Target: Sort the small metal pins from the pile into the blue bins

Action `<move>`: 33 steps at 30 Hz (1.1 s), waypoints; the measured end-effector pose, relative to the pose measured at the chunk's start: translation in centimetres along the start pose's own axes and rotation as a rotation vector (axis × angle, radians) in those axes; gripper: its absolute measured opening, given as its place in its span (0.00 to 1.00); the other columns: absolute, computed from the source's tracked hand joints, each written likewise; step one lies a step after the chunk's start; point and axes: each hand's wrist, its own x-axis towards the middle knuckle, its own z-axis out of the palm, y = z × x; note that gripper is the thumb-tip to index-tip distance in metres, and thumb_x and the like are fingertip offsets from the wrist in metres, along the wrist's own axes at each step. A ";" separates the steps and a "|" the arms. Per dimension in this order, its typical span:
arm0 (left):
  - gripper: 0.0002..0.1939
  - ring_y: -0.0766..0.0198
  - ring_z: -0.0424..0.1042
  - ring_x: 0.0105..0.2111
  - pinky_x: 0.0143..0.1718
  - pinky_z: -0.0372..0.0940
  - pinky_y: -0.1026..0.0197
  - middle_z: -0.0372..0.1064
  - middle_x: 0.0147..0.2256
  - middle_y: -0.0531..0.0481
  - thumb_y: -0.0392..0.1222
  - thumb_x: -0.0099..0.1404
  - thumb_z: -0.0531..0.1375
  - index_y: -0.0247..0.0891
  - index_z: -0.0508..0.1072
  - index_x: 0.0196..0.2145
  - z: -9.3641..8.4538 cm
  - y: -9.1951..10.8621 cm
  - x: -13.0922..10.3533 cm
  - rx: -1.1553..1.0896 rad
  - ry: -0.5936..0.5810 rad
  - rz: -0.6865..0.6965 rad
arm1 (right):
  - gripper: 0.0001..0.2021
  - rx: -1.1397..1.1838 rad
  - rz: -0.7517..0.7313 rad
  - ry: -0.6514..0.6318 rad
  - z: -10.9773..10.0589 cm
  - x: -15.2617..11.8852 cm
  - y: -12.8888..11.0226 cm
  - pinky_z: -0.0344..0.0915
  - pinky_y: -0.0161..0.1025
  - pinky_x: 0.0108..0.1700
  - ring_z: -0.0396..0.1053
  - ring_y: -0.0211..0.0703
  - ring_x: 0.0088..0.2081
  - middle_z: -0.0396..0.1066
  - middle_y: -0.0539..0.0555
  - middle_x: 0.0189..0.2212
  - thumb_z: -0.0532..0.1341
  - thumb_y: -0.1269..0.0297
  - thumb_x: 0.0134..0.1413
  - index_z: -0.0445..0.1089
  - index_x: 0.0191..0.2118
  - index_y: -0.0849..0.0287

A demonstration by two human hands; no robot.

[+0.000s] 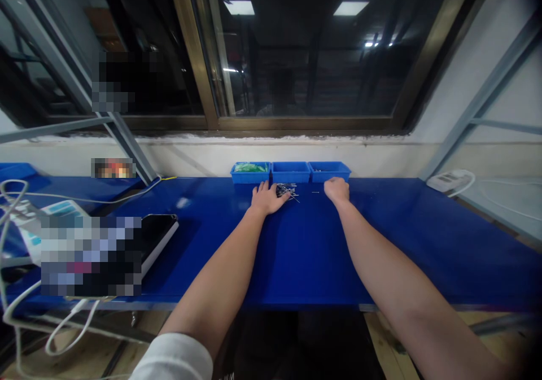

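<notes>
Several thin metal pieces like screws or nails (287, 190) lie in a loose pile on the blue table (305, 256). My left hand (266, 198) rests flat at the pile's left side, fingers spread, with the thumb touching the pile. One single thin piece (315, 192) lies apart, between the pile and my right hand. My right hand (337, 190) is closed, just in front of the right blue bin (329, 178); what its fingers hold, if anything, is hidden. The middle blue bin (290, 178) and the left blue bin (250, 179), with green material inside, stand beside it.
A dark-screened device (158, 233) and white cables (80, 318) are at the left. A white power strip (449, 180) lies at the far right. Metal frame posts (131, 151) rise at both sides, with a window (313, 47) behind.
</notes>
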 end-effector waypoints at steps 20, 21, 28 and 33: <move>0.50 0.46 0.38 0.64 0.61 0.37 0.45 0.38 0.64 0.35 0.74 0.55 0.38 0.33 0.46 0.64 1.0 1.5 0.1 0.040 -0.144 0.015 | 0.12 -0.008 -0.574 -0.200 3.3 -2.4 -2.3 0.63 0.36 0.42 0.70 0.44 0.39 0.74 0.57 0.36 0.54 0.74 0.51 0.71 0.40 0.60; 0.50 0.46 0.39 0.64 0.61 0.37 0.45 0.39 0.64 0.35 0.74 0.55 0.38 0.33 0.47 0.63 1.1 1.5 0.2 0.041 -0.132 0.014 | 0.13 0.026 -0.637 -0.192 3.5 -2.7 -2.7 0.63 0.37 0.44 0.70 0.43 0.41 0.74 0.58 0.37 0.53 0.74 0.52 0.70 0.42 0.60; 0.45 0.47 0.45 0.63 0.59 0.43 0.46 0.46 0.63 0.35 0.71 0.57 0.45 0.35 0.52 0.61 1.0 1.7 0.1 -0.004 0.044 0.104 | 0.08 0.331 -0.670 -0.250 3.7 -3.4 -3.3 0.65 0.38 0.41 0.72 0.41 0.34 0.74 0.54 0.31 0.56 0.71 0.52 0.71 0.36 0.59; 0.25 0.53 0.55 0.58 0.56 0.49 0.50 0.57 0.58 0.42 0.58 0.64 0.49 0.40 0.65 0.52 0.3 2.1 -0.1 -0.046 0.186 0.238 | 0.10 0.576 -0.512 -0.368 3.9 -3.1 -3.2 0.66 0.36 0.31 0.71 0.41 0.27 0.73 0.53 0.23 0.62 0.57 0.47 0.69 0.29 0.60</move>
